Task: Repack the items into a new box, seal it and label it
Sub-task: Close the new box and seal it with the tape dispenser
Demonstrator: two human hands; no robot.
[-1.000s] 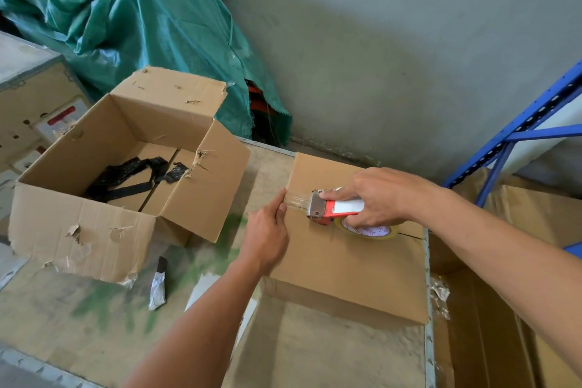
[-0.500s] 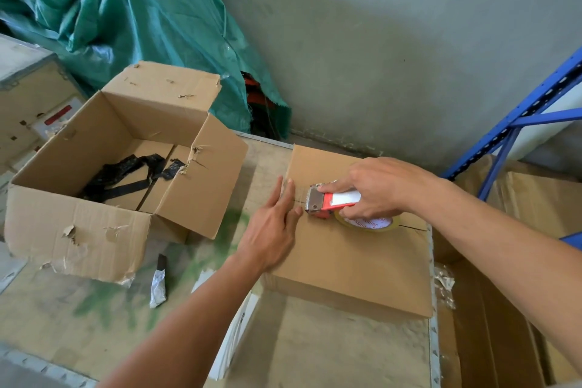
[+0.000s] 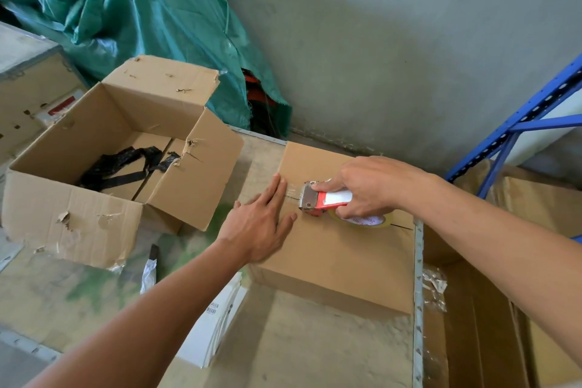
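Label sheets [image 3: 217, 327]: a white printed stack lies nearest you on the table [image 3: 299, 350], half under your left forearm, within reach for the labelling step, which looks not yet done.

Left hand [image 3: 261, 224]: you lay it flat, fingers together and extended, gripping nothing, on the near-left part of the new box [image 3: 340, 255]. Pressed there, it pins the tape end and keeps the box from sliding as you pull.

New box: closed, flaps down, sitting at the table's right edge against the metal rim. The items are presumably inside; you cannot see them.

Tape [image 3: 291, 190]: a clear strip runs from your left fingertips to the blade, along the top seam.

Right hand [image 3: 374, 189]: curled tight around the tape dispenser [image 3: 324, 201], forefinger over the front plate, likely to keep the tape pressed low on the cardboard.

Seam: beyond the roll it still looks bare, so sealing seems only begun.

Old box [image 3: 119, 173]: open and torn, well to the left, holding only black plastic scrap [image 3: 126, 164]; set aside as emptied.

Knife [image 3: 150, 264]: lies on the table just in front of the old box.
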